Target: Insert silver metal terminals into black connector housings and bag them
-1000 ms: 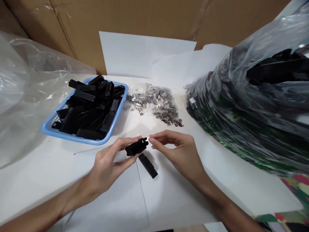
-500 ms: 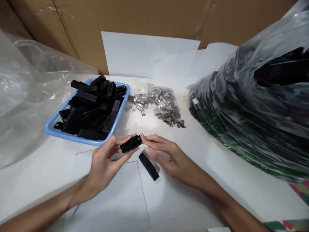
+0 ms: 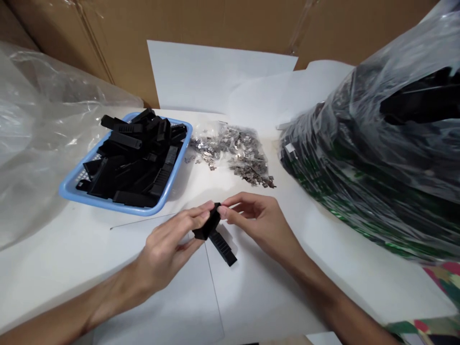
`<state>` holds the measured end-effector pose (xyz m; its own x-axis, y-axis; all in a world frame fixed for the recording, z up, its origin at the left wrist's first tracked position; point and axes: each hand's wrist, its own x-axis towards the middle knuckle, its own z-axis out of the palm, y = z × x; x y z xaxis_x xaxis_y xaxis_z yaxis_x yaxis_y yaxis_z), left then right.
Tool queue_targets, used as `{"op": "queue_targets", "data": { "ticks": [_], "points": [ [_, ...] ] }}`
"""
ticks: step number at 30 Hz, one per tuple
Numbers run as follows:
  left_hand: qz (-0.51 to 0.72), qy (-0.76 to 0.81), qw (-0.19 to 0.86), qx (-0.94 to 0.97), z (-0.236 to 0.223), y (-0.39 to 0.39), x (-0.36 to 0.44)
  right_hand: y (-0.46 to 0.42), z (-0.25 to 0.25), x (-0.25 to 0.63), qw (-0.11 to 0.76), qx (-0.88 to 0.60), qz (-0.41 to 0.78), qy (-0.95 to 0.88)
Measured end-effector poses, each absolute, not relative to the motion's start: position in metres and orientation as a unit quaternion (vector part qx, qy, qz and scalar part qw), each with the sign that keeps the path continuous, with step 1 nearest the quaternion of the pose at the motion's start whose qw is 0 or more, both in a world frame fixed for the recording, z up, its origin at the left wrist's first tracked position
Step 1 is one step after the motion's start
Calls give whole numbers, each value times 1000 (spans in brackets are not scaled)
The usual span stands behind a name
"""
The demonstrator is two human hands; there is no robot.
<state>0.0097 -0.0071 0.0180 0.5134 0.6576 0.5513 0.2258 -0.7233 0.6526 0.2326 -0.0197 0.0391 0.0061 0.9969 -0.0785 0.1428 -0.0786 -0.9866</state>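
My left hand (image 3: 168, 249) is closed around a black plastic housing (image 3: 207, 227), which it holds tilted above the white table. The fingertips of my right hand (image 3: 257, 223) pinch the upper right end of the same housing. Whether a small part sits between those fingertips cannot be seen. Just beneath, a second black ribbed plastic piece (image 3: 223, 248) lies on the paper, its upper end partly covered by the held housing.
A blue basket (image 3: 68, 190) heaped with black plastic pieces stands at the left. Behind my hands lie clear bags of small metal clips (image 3: 247, 153). A large plastic-wrapped bundle (image 3: 334, 191) takes up the right side. Cardboard (image 3: 223, 21) rises at the back.
The black housing has been turned and tipped to a steeper angle, moving slightly right. My left fingers now lie over its top, and my right thumb has come up to its end.
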Motion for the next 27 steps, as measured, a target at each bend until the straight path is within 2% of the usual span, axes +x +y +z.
{"op": "queue_targets", "data": {
  "ticks": [6,13,20,23,27],
  "points": [
    [377,166,183,892,21,-7,7,-9,40,239,374,-487,613,-497],
    [302,192,143,923,25,-9,4,-13,39,239,381,-485,621,-483],
    [294,187,154,925,29,-7,4,-12,37,248,374,-469,626,-499],
    [319,212,199,902,31,-8,8,-14,38,251,374,-471,605,-522],
    [414,353,344,765,37,-4,16,-18,46,254,369,-462,550,-590]
  ]
}}
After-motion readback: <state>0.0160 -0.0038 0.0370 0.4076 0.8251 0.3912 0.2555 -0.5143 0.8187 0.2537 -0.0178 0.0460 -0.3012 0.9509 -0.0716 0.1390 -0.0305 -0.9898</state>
